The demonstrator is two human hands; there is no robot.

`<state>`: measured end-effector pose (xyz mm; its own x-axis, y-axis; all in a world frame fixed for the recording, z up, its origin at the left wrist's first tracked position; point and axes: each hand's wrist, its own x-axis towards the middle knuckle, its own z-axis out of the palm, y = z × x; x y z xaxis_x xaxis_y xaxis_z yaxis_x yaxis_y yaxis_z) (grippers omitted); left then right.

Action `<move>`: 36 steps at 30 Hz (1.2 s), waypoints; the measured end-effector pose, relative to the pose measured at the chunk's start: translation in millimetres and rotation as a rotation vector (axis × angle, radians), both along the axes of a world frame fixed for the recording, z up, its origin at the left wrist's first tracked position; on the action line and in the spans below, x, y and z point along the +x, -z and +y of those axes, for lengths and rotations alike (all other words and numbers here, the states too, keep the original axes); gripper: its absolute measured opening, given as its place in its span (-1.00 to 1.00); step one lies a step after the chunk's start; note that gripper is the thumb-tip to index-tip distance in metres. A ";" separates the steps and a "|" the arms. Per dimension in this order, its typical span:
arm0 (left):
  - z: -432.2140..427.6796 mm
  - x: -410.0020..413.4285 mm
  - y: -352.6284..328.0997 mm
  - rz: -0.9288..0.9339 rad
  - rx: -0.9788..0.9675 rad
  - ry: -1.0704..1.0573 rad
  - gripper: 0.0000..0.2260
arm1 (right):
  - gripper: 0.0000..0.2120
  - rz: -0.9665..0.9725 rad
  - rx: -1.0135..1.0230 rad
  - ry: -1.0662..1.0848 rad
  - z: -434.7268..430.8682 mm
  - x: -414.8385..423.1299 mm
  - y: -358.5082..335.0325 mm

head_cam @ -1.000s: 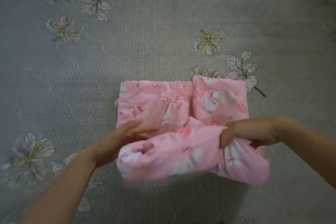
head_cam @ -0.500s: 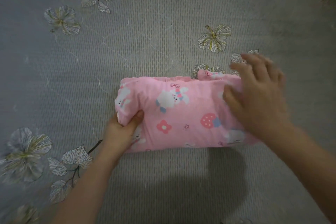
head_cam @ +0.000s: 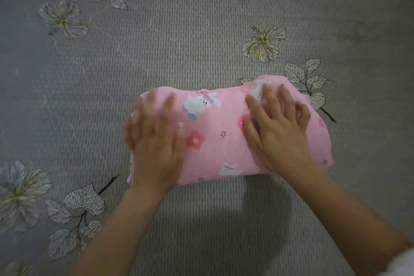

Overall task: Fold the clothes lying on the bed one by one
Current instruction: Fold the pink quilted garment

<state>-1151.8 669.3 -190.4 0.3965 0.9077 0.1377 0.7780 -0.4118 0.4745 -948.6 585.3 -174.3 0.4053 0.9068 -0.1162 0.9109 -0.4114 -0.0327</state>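
A pink garment (head_cam: 215, 141) printed with white bunnies and flowers lies folded into a compact rectangle in the middle of the bed. My left hand (head_cam: 154, 141) lies flat on its left end, fingers spread and blurred by motion. My right hand (head_cam: 277, 130) presses flat on its right half with fingers spread. Neither hand grips the cloth.
The bed (head_cam: 201, 29) is covered with a grey ribbed sheet printed with flowers and leaves, and it stretches on all sides of the garment. No other clothes show in this view.
The near part of the garment was folded over onto the far part. My left hand let go of the left edge and now lies flat on top. My right hand stays pressing the right side.
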 end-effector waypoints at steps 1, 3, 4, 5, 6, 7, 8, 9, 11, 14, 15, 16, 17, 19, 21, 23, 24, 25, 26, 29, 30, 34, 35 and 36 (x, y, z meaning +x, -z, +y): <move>-0.1 8.7 1.0 0.070 -0.050 0.099 -0.52 | -0.49 -0.003 0.020 0.001 3.1 2.2 2.4; 3.9 21.6 9.9 0.189 -0.170 0.149 -0.53 | -0.54 0.027 0.026 0.032 6.1 8.1 10.0; 8.3 25.2 15.8 0.218 -0.235 0.115 -0.52 | -0.57 0.051 0.013 0.062 5.6 11.6 15.6; 12.6 27.7 22.5 0.226 -0.292 0.069 -0.50 | -0.56 0.075 -0.002 0.101 4.0 15.1 22.2; 15.8 28.9 29.1 0.222 -0.328 0.029 -0.48 | -0.53 0.099 -0.017 0.145 1.4 18.0 29.0; 17.0 29.5 34.5 0.221 -0.341 0.008 -0.47 | -0.50 0.120 -0.030 0.184 -1.5 19.8 35.6; 15.9 29.7 39.0 0.232 -0.335 0.000 -0.47 | -0.48 0.133 -0.039 0.210 -4.3 20.2 41.4; 13.7 29.7 42.8 0.246 -0.321 0.002 -0.49 | -0.46 0.143 -0.044 0.223 -6.7 19.6 46.1; 9.8 29.4 49.6 0.265 -0.307 0.000 -0.49 | -0.43 0.195 -0.044 0.242 -10.5 18.7 54.3; 9.3 33.1 59.4 0.287 -0.329 -0.008 -0.49 | -0.49 0.318 -0.070 0.264 -7.8 24.9 66.9; 10.4 34.6 61.5 0.296 -0.344 -0.015 -0.51 | -0.51 0.347 -0.083 0.274 -5.0 28.9 69.3; 12.6 35.7 62.5 0.303 -0.361 -0.020 -0.52 | -0.53 0.368 -0.083 0.283 -1.2 33.6 69.4; 15.1 35.8 62.2 0.308 -0.379 -0.017 -0.54 | -0.54 0.387 -0.071 0.287 1.9 38.7 67.1; 21.1 30.8 59.8 0.338 -0.379 0.028 -0.54 | -0.55 0.425 -0.019 0.283 3.9 49.5 58.7; 28.3 19.9 57.6 0.375 -0.343 0.076 -0.50 | -0.49 0.448 0.018 0.306 0.7 58.3 52.1; 33.8 8.7 54.3 0.363 -0.381 0.011 -0.44 | -0.38 0.464 0.030 0.474 -5.2 65.8 47.5; 35.3 4.7 52.4 0.335 -0.426 -0.069 -0.42 | -0.32 0.468 0.025 0.593 -8.4 69.4 46.4; 35.8 2.2 50.4 0.289 -0.482 -0.166 -0.38 | -0.21 0.475 0.001 0.692 -12.5 72.4 45.8; 35.7 1.3 48.2 0.230 -0.540 -0.265 -0.30 | -0.10 0.488 -0.028 0.760 -16.4 74.3 45.8; 33.9 0.0 41.5 0.049 -0.692 -0.495 -0.06 | 0.02 0.591 -0.009 0.876 -23.7 76.0 48.3; 33.3 -1.5 39.2 0.017 -0.733 -0.527 -0.02 | 0.01 0.622 0.011 0.897 -24.9 75.9 49.4; 27.8 -9.6 28.7 -0.073 -0.821 -0.531 -0.22 | -0.30 0.801 0.018 0.993 -27.3 78.2 42.3; 26.1 -11.4 25.9 -0.120 -0.829 -0.518 -0.35 | -0.43 0.884 0.019 1.023 -31.1 78.3 38.9; 24.3 -13.3 22.2 -0.153 -0.849 -0.523 -0.49 | -0.53 0.955 0.013 1.049 -36.4 77.1 35.5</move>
<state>-1165.1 693.6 -212.6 -0.0469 0.7838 -0.6192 0.6706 0.4842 0.5620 -871.5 548.9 -209.8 0.6522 0.2423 -0.7183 -0.1863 -0.8673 -0.4617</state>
